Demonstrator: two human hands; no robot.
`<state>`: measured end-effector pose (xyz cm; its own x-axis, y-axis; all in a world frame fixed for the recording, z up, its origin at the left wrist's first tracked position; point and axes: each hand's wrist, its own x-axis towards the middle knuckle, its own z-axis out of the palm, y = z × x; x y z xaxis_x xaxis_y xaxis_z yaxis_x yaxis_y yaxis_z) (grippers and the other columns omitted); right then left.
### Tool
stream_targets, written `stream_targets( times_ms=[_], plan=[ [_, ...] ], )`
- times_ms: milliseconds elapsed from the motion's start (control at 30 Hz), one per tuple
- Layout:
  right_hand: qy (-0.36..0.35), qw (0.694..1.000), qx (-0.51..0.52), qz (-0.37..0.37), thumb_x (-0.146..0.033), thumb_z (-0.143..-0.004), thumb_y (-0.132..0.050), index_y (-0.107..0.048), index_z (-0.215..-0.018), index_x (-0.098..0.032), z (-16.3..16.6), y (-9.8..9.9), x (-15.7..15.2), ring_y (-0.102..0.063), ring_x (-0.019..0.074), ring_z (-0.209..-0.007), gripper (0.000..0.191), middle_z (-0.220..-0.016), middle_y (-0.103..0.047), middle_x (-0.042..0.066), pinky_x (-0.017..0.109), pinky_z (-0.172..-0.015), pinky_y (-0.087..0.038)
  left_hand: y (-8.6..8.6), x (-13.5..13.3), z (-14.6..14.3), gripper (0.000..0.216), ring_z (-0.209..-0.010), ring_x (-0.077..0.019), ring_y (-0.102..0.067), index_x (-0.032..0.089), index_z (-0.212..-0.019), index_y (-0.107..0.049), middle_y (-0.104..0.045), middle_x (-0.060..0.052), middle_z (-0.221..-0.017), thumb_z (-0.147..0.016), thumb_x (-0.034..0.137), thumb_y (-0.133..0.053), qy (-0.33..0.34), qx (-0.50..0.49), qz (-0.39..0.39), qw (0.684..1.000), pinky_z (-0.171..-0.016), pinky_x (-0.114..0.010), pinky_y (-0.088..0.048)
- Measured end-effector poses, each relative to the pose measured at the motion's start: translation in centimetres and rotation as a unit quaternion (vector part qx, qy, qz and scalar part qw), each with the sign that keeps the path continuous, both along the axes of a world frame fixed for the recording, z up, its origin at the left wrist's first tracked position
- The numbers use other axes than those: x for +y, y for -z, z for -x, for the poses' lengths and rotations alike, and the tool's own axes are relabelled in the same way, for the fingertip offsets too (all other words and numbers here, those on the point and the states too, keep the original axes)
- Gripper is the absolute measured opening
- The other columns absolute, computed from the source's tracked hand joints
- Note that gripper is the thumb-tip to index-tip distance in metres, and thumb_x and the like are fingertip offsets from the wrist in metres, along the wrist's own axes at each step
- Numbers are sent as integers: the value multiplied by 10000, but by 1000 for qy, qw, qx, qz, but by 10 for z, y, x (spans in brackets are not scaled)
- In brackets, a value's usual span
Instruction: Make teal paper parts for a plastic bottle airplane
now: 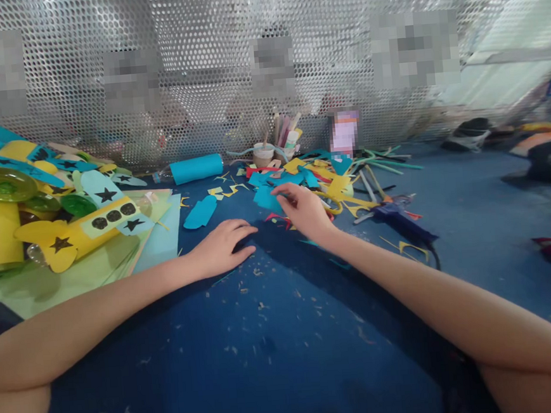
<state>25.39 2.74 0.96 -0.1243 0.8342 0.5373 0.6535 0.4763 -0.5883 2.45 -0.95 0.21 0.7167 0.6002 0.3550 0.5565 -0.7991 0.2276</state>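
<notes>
My left hand [222, 246] rests palm down on the blue table [278, 359], fingers curled loosely together, with nothing visible in it. My right hand [304, 209] reaches forward over a pile of blue paper scraps [267, 191], its fingertips pinched at the edge of a scrap. Red and yellow paper offcuts [338, 189] lie just right of that hand. A blue rounded paper cut-out [200, 213] lies ahead of my left hand.
Yellow paper airplanes [75, 238] with black stars sit on green sheets [71, 273] at left. A blue tube [196, 168], a cup of sticks [264, 153] and a glue gun [400, 217] lie near a perforated metal screen [225, 57]. Small crumbs dot the table.
</notes>
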Motion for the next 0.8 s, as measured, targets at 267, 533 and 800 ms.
stream_targets(
  times_ms=[267, 533, 800],
  plan=[
    [34, 988, 144, -38, -253, -864, -468, -598, -938, -213, -8, 6, 14, -547, 155, -663, 155, -883, -624, 47, 333, -657, -486, -12, 39, -52, 270, -927, -215, -642, 114, -1098, -677, -682, -121, -1019, -837, 159, -623, -32, -41, 70, 996, -849, -362, -518],
    [37, 986, 157, -43, -215, -855, -464, -571, -907, -221, -8, 7, 13, -565, 172, -760, 119, -923, -631, 47, 355, -726, -479, -12, 70, -87, 168, -883, -217, -650, 139, -797, -701, -715, -75, -857, -773, 22, -583, -66, -68, 111, 989, -828, -327, -488],
    [33, 988, 146, -32, -229, -863, -453, -549, -948, -210, -7, 9, 10, -591, 172, -796, 129, -940, -647, 62, 339, -743, -478, -21, 112, -97, 103, -835, -240, -648, 110, -758, -689, -703, -83, -798, -722, 46, -618, -148, -166, 164, 961, -789, -325, -475]
  ],
)
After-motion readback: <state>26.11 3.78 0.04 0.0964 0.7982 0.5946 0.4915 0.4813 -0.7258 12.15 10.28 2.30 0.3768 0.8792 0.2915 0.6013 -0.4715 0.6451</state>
